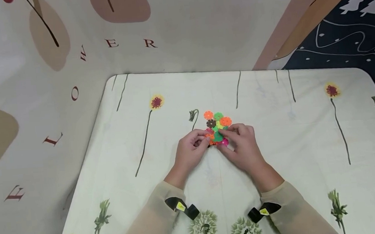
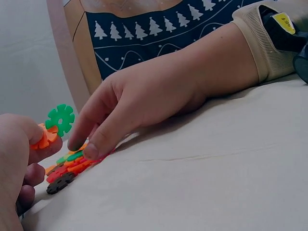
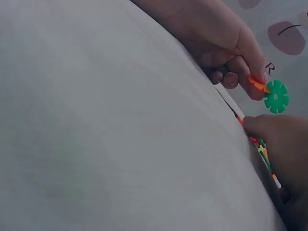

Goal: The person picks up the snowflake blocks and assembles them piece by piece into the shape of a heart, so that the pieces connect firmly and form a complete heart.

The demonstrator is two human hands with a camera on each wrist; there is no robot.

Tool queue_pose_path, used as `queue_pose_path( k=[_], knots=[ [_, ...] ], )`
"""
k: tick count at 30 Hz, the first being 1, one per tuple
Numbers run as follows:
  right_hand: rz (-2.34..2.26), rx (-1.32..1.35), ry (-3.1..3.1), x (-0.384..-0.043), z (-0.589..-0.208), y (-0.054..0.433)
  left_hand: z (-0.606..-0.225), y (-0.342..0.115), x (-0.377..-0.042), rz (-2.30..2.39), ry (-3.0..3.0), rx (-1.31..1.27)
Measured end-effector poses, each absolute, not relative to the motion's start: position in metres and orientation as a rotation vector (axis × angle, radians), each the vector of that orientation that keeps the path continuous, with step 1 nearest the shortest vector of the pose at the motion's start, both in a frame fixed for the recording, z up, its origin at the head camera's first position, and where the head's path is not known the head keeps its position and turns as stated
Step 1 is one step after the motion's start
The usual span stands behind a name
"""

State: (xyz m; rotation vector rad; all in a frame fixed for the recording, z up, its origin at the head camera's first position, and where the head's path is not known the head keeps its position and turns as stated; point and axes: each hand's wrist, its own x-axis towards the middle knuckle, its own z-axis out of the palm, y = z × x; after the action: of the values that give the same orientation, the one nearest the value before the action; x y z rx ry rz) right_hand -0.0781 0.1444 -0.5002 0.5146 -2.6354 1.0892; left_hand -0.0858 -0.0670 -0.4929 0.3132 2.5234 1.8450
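My left hand [image 1: 191, 149] pinches an orange notched plastic disc [image 2: 46, 137] between thumb and forefinger. Slotted into it at an angle is a green notched disc [image 2: 61, 120], raised above the cloth in both wrist views. Below lies a loose pile of flat discs in orange, green, yellow, pink and dark brown, among them a brown disc [image 1: 211, 123] and an orange disc [image 1: 225, 121]. My right hand [image 1: 242, 145] reaches down over the pile's right side. Its thumb and forefinger stand apart, fingertips right at the discs, with nothing gripped between them in the left wrist view.
A white flower-print cloth [image 1: 292, 142] covers the table. Behind it hangs a pale curtain [image 1: 201, 38] with printed letters, and a dark fabric [image 1: 340, 42] with white trees is at the right. Each sleeve carries a black wrist camera [image 1: 191, 211].
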Motion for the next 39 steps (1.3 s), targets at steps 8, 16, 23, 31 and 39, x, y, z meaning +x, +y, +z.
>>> queue_pose_path(
  k=[8,16,23,31,39],
  knots=[
    [1.066,0.491,-2.675,-0.0765,-0.5000,0.1425,-0.4928,-0.0673,-0.0851,1.881,2.519,0.325],
    [1.124,0.479,-2.611,-0.0769,-0.5024,0.1422,-0.4933,-0.0679,-0.0845,1.883,2.543,0.282],
    [1.208,0.387,-2.557,-0.0777,-0.4992,0.1420,-0.4936,-0.0675,-0.0862,1.905,2.573,0.247],
    [1.327,0.314,-2.479,-0.0759,-0.4988,0.1436,-0.4936,-0.0676,-0.0853,1.889,2.581,0.268],
    [1.545,0.327,-2.376,-0.0768,-0.4994,0.1450,-0.4936,-0.0673,-0.0855,1.868,2.590,0.276]
  ],
)
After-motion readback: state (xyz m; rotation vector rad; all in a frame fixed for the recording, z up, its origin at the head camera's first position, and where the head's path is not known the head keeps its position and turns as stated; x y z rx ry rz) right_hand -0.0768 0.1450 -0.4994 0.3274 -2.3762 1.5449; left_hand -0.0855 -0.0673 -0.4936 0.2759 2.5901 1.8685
